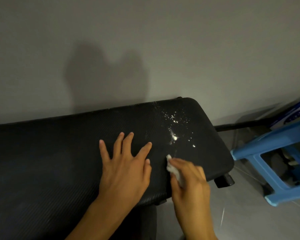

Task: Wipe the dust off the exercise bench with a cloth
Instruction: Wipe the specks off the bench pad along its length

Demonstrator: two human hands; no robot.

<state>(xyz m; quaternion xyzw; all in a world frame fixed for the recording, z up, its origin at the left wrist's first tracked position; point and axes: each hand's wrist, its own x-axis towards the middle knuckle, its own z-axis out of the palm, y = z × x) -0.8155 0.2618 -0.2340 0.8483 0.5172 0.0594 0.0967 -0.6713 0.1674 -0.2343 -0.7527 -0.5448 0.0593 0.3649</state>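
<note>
A person's left hand [125,163] lies flat on the black padded exercise bench [50,153], fingers straight and spread, holding nothing. It presses on the pad toward the bench's right end. Just to its right, the right hand [190,182], slightly blurred, curls its fingers around a small crumpled white cloth [172,168]. It holds the cloth against the pad close to the near right corner. White specks and a smear of dust [175,137] dot the pad beyond the cloth, scattered from there up to the far edge at the right end. The bench's far edge stands against a plain grey wall [163,40], which carries a dark shadow. A blue plastic stool [260,144] sits on the pale tiled floor [241,215] beside the bench's right end.
</note>
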